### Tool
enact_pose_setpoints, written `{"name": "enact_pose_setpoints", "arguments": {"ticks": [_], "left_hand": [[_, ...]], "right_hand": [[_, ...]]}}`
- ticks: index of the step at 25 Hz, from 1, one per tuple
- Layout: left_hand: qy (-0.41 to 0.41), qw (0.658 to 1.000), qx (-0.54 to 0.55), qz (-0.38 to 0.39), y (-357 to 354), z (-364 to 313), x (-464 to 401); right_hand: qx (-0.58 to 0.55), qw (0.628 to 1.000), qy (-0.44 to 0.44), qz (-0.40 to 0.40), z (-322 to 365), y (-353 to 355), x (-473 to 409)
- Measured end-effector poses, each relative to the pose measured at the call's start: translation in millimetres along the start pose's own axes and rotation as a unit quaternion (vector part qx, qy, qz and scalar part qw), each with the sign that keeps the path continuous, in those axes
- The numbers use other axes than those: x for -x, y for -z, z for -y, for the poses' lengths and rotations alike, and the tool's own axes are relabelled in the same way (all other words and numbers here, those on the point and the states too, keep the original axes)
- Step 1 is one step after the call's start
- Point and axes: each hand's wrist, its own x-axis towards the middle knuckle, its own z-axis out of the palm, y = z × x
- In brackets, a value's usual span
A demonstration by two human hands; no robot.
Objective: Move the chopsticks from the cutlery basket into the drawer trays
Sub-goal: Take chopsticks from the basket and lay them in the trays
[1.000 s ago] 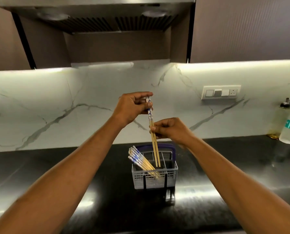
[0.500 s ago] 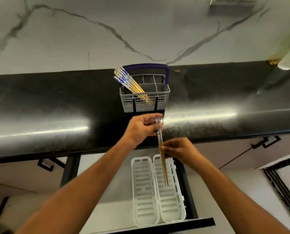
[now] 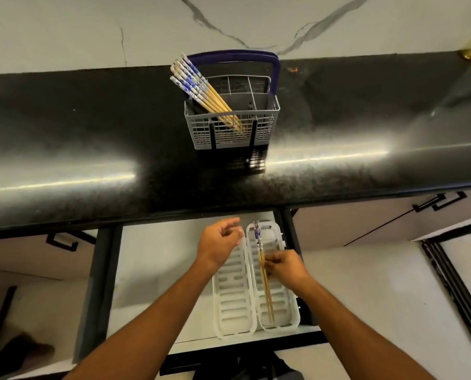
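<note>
A pair of chopsticks [image 3: 264, 281], pale wood with blue-and-white patterned tops, lies lengthwise in the right-hand drawer tray [image 3: 282, 316], tips toward the near end; the left-hand drawer tray [image 3: 233, 311], white and slotted like its twin, sits touching it in the open drawer [image 3: 157, 270]; the remaining chopsticks [image 3: 201, 90], a bundle of the same kind, lean left out of the grey cutlery basket [image 3: 231, 133], which has a blue handle and stands on the black counter.

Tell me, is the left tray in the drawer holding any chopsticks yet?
No, the left tray shows only its bare slotted bottom, while the one pair of chopsticks lies in the right tray.
</note>
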Motion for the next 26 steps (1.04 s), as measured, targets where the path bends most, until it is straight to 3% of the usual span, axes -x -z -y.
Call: {"name": "enact_pose_setpoints", "arguments": {"ticks": [4, 9, 26], "left_hand": [[0.035, 0.999, 0.006, -0.028, 20.6, 13.2, 2.7], [0.046, 0.998, 0.005, -0.035, 33.0, 19.7, 0.9], [0.064, 0.997, 0.032, -0.027, 35.6, 23.7, 0.1]], "right_hand": [[0.111, 0.990, -0.068, -0.055, -5.3, -26.2, -10.7], [0.169, 0.977, -0.110, -0.072, 1.4, -41.9, -25.1], [0.277, 0.956, -0.040, -0.085, -7.5, -49.7, -24.3]]}}
